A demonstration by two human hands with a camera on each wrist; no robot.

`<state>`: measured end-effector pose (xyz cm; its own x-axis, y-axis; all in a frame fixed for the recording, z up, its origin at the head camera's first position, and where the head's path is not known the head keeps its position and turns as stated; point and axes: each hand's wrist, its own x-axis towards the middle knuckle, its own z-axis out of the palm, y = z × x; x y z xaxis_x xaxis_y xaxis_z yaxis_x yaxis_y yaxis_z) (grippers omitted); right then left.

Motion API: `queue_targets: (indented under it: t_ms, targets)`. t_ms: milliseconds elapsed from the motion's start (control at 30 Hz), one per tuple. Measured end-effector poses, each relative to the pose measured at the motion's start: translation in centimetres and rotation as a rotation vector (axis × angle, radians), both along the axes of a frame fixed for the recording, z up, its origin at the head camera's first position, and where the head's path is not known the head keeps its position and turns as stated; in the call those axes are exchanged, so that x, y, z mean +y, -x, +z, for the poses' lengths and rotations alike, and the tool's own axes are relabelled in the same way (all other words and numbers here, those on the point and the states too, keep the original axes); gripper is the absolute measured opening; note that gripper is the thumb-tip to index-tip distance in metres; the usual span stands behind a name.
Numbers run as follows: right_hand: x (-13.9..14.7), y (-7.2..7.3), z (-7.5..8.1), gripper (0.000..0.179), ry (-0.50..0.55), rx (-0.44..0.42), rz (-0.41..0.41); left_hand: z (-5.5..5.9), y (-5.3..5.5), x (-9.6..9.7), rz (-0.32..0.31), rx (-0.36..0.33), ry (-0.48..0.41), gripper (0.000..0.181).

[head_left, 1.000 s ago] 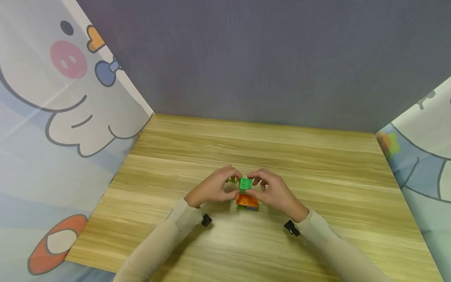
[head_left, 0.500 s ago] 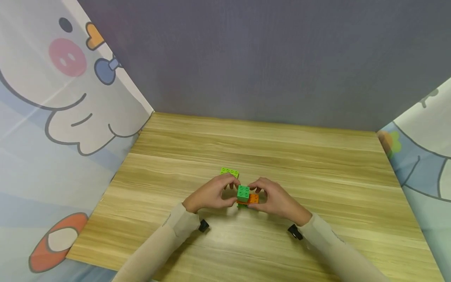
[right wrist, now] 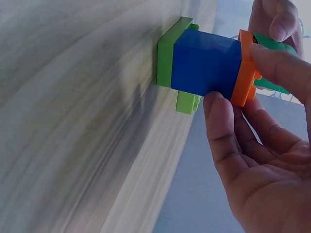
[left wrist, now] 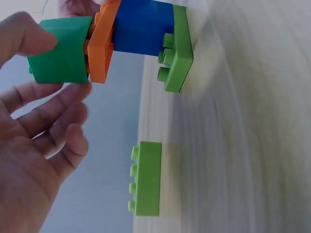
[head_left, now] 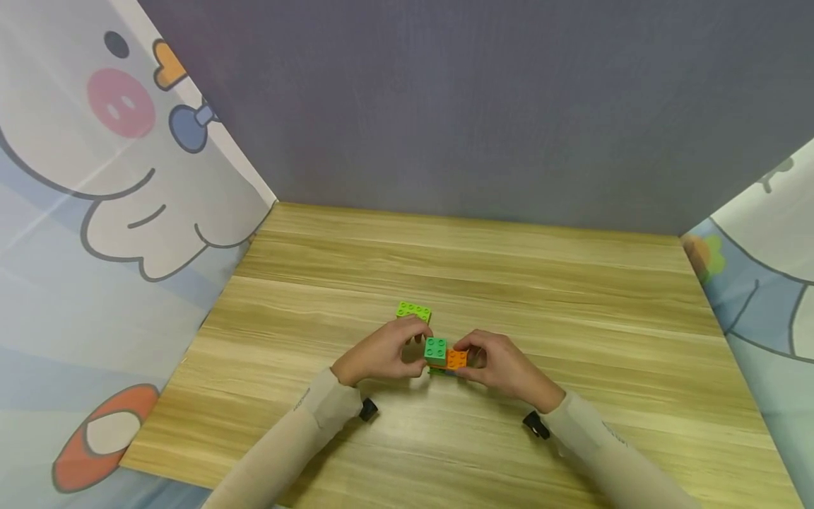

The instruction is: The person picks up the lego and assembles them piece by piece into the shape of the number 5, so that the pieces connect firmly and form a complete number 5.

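A dark green square brick (head_left: 435,350) sits over the left part of the orange plate (head_left: 456,359), tilted slightly, with orange studs showing between them in the left wrist view. The plate tops a blue brick (right wrist: 206,63), which stands on a light green flat plate (left wrist: 181,53). My left hand (head_left: 388,349) pinches the dark green brick between thumb and fingers. At the stack's other side, my right hand (head_left: 502,362) grips the orange plate, its thumb on one edge and fingertips at the opposite edge, near the blue brick.
A lime green brick (head_left: 414,310) with two rows of studs lies on the wooden table (head_left: 540,283) behind the left hand. A grey wall (head_left: 470,113) rises at the table's far edge, and printed cloths (head_left: 57,297) hang at both sides.
The dark green brick has come down and toward me onto the left of the orange plate. My right hand has left that brick and now grips the orange plate. The lime brick has come into fuller view.
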<state>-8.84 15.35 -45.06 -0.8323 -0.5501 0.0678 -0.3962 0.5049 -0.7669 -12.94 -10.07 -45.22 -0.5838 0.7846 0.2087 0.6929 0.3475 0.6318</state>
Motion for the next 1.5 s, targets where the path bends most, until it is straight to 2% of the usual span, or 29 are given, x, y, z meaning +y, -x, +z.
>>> queue_targets:
  t_ms: [200,433,667,933,1100,1267,1500]
  targets:
    - [-0.03,0.06,-0.09,0.031,0.004,-0.013,-0.015,0.20,0.12,0.42,-0.023,-0.008,0.004,0.026]
    - [-0.05,0.09,-0.14,0.031,0.006,-0.005,-0.041,0.42,0.31,0.36,-0.058,0.028,0.024,0.022]
    - [-0.06,-0.12,-0.14,0.031,-0.003,-0.004,-0.070,0.41,0.16,0.41,-0.044,0.054,0.030,0.023]
    - [-0.05,-0.40,-0.27,0.031,0.027,-0.022,-0.078,0.36,-0.05,0.77,-0.032,0.021,0.066,0.025]
    - [-0.08,-0.40,-0.37,0.030,0.030,-0.029,-0.081,0.62,-0.03,0.83,-0.061,-0.015,0.083,0.027]
    - [-0.13,-0.45,-0.35,0.029,0.031,-0.027,-0.082,0.75,-0.08,0.79,-0.085,0.000,0.060,0.028]
    - [-0.15,-0.47,-0.53,0.030,0.025,-0.021,-0.091,0.82,-0.03,0.86,-0.073,0.001,0.042,0.027]
